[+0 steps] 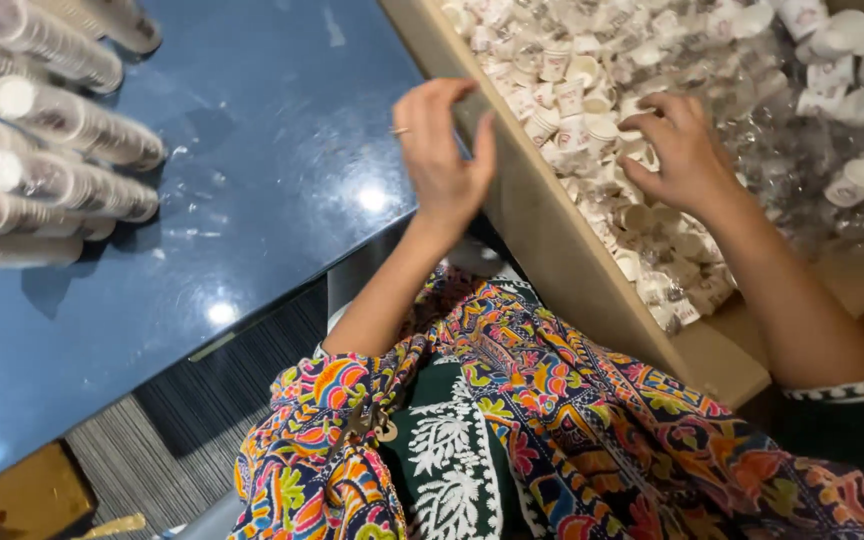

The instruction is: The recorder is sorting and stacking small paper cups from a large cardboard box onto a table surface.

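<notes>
Table: dark blue glossy tabletop, left part cut off by the frame.
Box: large brown cardboard box beside it, far end cut off.
Stacks: clear-wrapped sleeves of paper cups on the table, blurred.
Cups: loose small white paper cups heaped in the box, prints unreadable.
Left hand: fingers open, curled over the box's wall, holding nothing visible.
Right hand: in the box, fingertips on cups; grip cannot be told.

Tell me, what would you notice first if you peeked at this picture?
First, the big cardboard box at the upper right, heaped with small white paper cups. The right hand reaches into them, while the left hand rests on the box's edge. At far left, sleeves of stacked cups lie on a shiny dark blue table.
</notes>
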